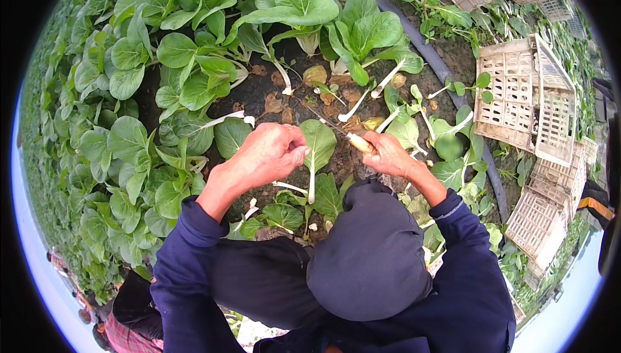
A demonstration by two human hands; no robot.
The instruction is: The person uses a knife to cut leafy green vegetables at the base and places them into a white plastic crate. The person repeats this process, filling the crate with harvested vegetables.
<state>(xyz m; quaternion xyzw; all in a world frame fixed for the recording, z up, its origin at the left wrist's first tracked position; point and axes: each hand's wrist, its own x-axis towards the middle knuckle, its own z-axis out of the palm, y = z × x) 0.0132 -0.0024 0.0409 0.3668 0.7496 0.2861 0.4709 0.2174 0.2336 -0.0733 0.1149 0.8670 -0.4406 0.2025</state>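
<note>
My right hand [388,154] grips the pale wooden handle of a knife [360,143], whose thin dark blade points up and left over the soil. My left hand [271,149] is at the left with its fingers curled; whether anything is between them I cannot tell. Just right of its fingertips lies a loose bok choy leaf [318,144] with a white stalk. More cut leaves with white stalks lie around both hands. Beyond the hands, a bok choy plant [305,4] stands upright with its pale base at the soil, and another [364,33] is beside it.
Dense bok choy plants [126,144] fill the left. A dark hose [432,57] curves along the right side. Past it stand several plastic crates [509,96]. My dark-clad knee [368,251] is below the hands. Another person in a plaid garment [126,328] is at the lower left.
</note>
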